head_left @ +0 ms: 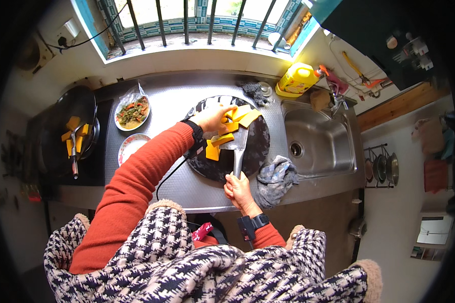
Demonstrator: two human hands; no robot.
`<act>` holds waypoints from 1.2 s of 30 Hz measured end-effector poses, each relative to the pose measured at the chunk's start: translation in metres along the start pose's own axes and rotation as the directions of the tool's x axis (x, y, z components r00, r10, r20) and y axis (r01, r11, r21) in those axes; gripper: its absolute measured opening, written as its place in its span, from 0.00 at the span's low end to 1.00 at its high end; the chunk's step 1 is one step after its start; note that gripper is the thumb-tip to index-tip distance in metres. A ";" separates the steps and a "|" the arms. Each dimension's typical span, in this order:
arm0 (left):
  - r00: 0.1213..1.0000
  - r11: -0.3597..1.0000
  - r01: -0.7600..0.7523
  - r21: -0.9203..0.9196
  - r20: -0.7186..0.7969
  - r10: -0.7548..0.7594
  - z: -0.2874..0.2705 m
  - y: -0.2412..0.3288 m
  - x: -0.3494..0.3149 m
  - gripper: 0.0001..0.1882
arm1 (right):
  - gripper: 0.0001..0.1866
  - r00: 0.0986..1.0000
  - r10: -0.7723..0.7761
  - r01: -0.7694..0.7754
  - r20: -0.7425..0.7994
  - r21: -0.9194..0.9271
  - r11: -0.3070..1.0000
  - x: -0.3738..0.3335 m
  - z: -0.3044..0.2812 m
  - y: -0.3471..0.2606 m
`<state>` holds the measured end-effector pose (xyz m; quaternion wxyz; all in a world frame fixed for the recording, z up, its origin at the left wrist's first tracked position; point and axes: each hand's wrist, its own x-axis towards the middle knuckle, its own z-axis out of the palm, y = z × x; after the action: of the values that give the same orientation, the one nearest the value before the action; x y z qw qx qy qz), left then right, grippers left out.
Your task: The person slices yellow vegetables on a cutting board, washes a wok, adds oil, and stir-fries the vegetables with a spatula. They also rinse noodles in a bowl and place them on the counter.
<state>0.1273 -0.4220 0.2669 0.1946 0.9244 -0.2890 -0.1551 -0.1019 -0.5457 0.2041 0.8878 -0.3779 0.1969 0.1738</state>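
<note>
My right hand [239, 191] is closed round the handle of a cleaver [240, 143], its broad blade flat on a round dark chopping board [222, 169]. Orange-yellow pumpkin pieces [249, 118] lie on and around the blade. From the left, my left hand [213, 119] reaches over the board, fingers curled round some of the pieces at the blade's far side; its fingertips are partly hidden. One loose pumpkin chunk [212, 151] rests on the board left of the blade.
At the left, a black wok [55, 126] holds pumpkin chunks and a metal turner [74, 146]. Beside it stand a plate of cooked food [133, 113] and a bowl [131, 146]. Right of the board are a grey cloth [278, 181], a steel sink [318, 141] and a yellow jug [296, 80].
</note>
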 end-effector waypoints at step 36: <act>0.672 0.919 0.373 -0.130 -0.644 -0.364 -0.171 -0.235 -0.277 0.23 | 0.08 0.960 0.126 0.021 0.248 -0.516 0.856 0.060 0.257 0.081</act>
<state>0.0890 -0.0333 0.3593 0.2423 0.9592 -0.0106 0.1452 -0.0310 -0.2929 0.2895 0.7682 -0.5676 0.0294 0.2946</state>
